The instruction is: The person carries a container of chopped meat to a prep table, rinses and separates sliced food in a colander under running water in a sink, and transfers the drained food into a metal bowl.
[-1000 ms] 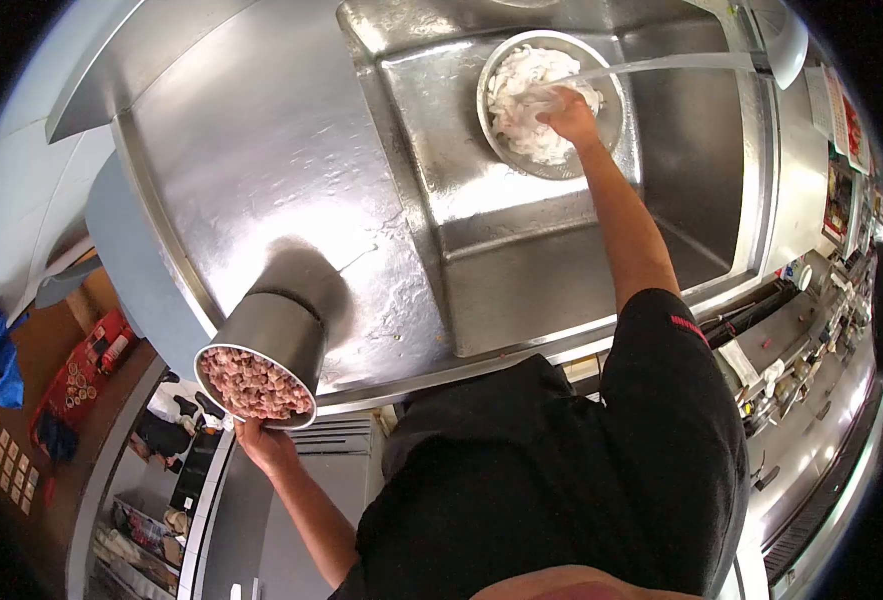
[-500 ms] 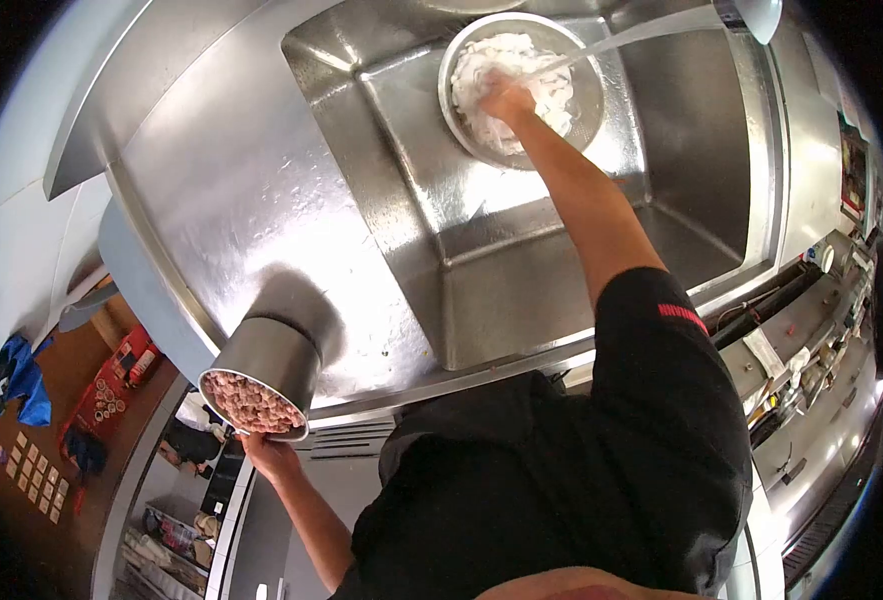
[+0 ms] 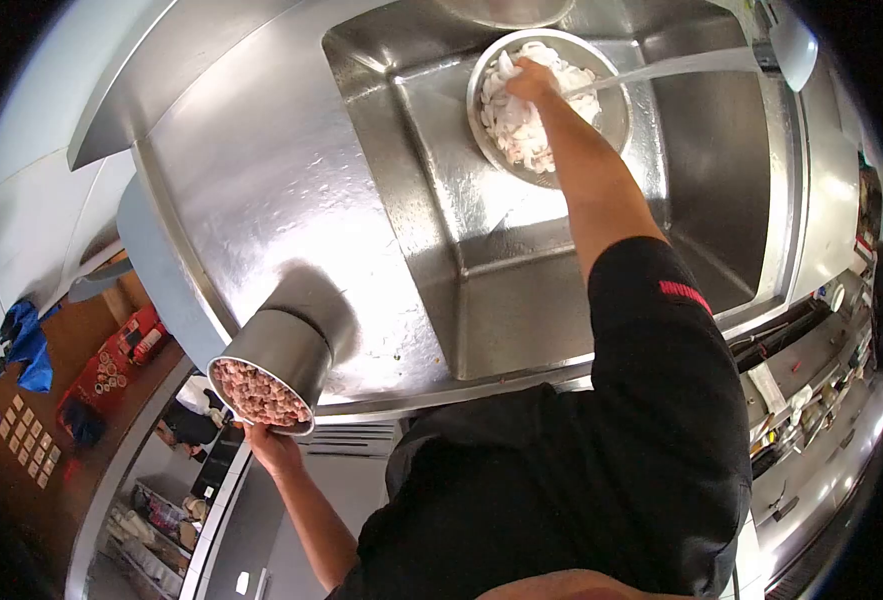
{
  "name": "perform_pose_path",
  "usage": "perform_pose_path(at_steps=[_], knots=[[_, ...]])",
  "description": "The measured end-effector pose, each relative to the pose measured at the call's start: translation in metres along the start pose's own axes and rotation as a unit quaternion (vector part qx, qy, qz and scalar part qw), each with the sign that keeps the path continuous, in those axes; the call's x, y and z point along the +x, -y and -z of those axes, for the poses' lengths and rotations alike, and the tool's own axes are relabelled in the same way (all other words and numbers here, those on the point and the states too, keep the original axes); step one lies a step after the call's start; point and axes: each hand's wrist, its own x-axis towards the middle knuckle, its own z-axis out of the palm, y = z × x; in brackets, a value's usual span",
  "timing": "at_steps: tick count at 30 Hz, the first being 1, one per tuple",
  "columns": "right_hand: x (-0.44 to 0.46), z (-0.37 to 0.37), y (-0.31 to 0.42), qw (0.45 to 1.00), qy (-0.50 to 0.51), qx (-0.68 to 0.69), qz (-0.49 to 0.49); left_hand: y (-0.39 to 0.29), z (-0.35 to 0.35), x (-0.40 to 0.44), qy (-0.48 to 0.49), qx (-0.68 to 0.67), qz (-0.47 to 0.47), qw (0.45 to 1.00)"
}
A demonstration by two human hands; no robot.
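My right hand (image 3: 533,80) is down among wet white pieces (image 3: 521,130), its fingers curled round some of them. Their kind is not clear to me. They lie in a round metal bowl (image 3: 474,100) in the sink. A stream of water (image 3: 671,66) runs into the bowl from the right. My left hand (image 3: 276,450) grips the lower rim of a tall metal pot (image 3: 286,345), with part of the fingers hidden beneath it. The pot is tilted with its mouth toward me, and chopped pinkish meat (image 3: 256,393) shows inside.
The steel sink (image 3: 531,300) has a wet drainboard (image 3: 251,190) on its left. A white-ended tap (image 3: 793,50) reaches in at upper right. Beyond the left edge are a red box (image 3: 111,375) and shelves (image 3: 151,530). Cluttered counters (image 3: 811,370) stand to the right.
My right hand, blurred before, now shows sharply with its fingers on the white pieces. The whole view has shifted slightly. My left hand still holds the tilted pot.
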Motion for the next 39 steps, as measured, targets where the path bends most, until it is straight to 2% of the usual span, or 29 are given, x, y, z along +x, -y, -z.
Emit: perform_pose_path(at_steps=[1,4,7,8,11,14,17,20,23,26,29,32,36,39], knots=[[0.015,-0.007,-0.02,0.999,0.021,0.006,0.029,0.0,0.0,0.0,0.007,-0.013,0.005,1.0],[0.031,-0.034,-0.079,0.992,-0.061,0.105,0.041,-0.004,-0.007,-0.004,-0.016,0.004,0.002,1.0],[-0.059,0.024,-0.051,0.978,-0.041,0.179,0.097,-0.004,-0.007,-0.003,-0.023,0.015,0.008,1.0],[-0.068,0.019,-0.053,0.965,-0.049,0.249,0.062,-0.003,-0.006,-0.002,-0.015,0.006,0.011,1.0],[-0.07,0.02,-0.051,0.985,-0.1,0.143,0.004,-0.001,-0.002,0.0,-0.012,0.001,0.008,1.0],[-0.085,0.026,-0.035,0.974,-0.14,0.176,-0.006,-0.001,0.002,0.001,-0.013,0.007,0.01,1.0],[-0.091,0.049,-0.011,0.994,-0.042,0.081,-0.053,0.004,0.019,0.007,-0.022,0.017,0.008,1.0],[-0.108,0.057,0.006,0.99,-0.119,0.035,-0.061,-0.001,0.005,0.002,-0.027,0.009,0.01,1.0],[-0.093,0.038,-0.013,0.975,-0.208,0.07,-0.019,-0.001,0.001,0.001,-0.02,0.008,0.011,1.0],[-0.101,0.036,-0.021,0.984,-0.16,0.068,0.045,0.0,0.001,0.001,-0.022,0.016,0.001,1.0],[-0.14,0.027,-0.011,0.983,-0.157,0.059,0.075,-0.006,-0.016,-0.006,-0.032,0.008,-0.001,0.999],[-0.153,-0.032,-0.013,0.985,-0.124,-0.081,0.083,0.003,0.011,0.006,-0.013,0.012,0.013,1.0],[-0.116,-0.059,-0.032,0.997,-0.013,0.069,0.016,0.001,0.01,0.002,-0.034,0.017,0.008,0.999],[-0.102,-0.06,-0.019,0.998,-0.027,-0.009,-0.048,-0.001,-0.003,-0.003,-0.02,0.017,-0.005,1.0]])
